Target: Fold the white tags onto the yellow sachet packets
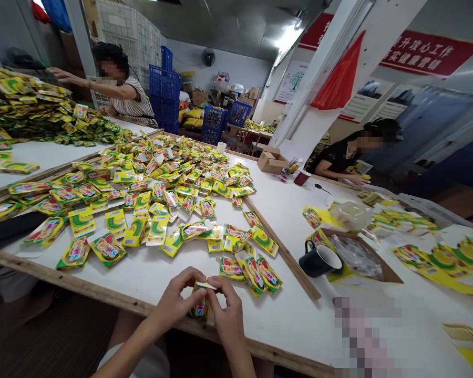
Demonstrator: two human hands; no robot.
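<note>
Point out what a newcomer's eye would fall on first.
Probably the sprawling heap of yellow-and-green printed cartons left of centre on the white tabletop. At the near edge, the left hand and right hand hold a similar carton at its white flap. Upper right, a bright red plastic bag hangs against a white post.

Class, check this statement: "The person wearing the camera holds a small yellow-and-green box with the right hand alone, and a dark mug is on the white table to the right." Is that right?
Not quite: the head view shows the left hand and right hand both holding the small yellow-and-green box. The dark mug is indeed on the white table to the right.
</note>
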